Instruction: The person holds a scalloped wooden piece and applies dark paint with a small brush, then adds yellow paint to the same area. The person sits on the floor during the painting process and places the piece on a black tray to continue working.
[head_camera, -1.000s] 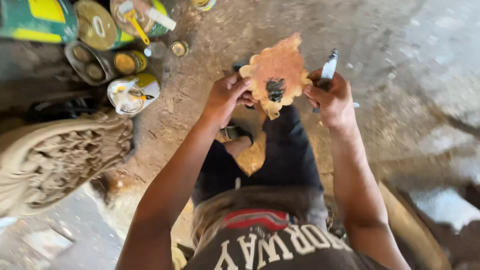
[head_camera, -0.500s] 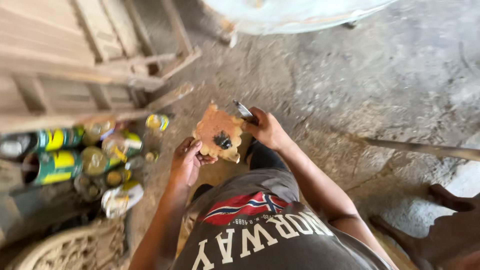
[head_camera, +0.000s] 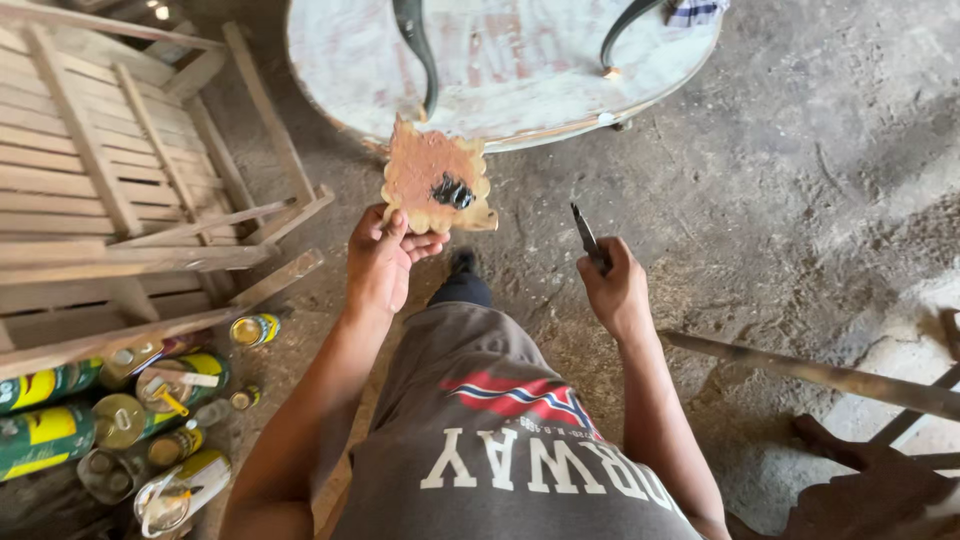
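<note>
- Held by its near edge, the flat reddish-brown wooden piece with a scalloped outline (head_camera: 432, 175) sits between the thumb and the fingers of the left hand (head_camera: 378, 262); the hand is closed on it, and the piece is lifted up in front of the person with its broad face to the camera, probably so that this face can be looked at.
- On this face, right of the middle, there is a dark, wet-looking black blob (head_camera: 453, 192); I cannot tell what material it is.
- Right hand (head_camera: 615, 290) is closed as a fist around the handle of a thin dark metal blade tool (head_camera: 586, 236). The blade points up and away, apart from the wooden piece, so it touches nothing now.
- Between the arms are the person's grey printed shirt (head_camera: 500, 440) and a dark trouser leg (head_camera: 462, 288), which suggests a sitting or crouching position over the dirt floor (head_camera: 800, 200).
- Far from the person, a round white worn tabletop (head_camera: 520, 60) lies turned over, with dark curved legs standing on it.
- At the left stands a slatted pale wooden frame (head_camera: 100, 170), and near it, low on the left, a group of yellow and green tins and small jars (head_camera: 120, 420) lies on the ground, within reach of the left arm.
- At the right, a long wooden bar (head_camera: 820, 372) goes across.
</note>
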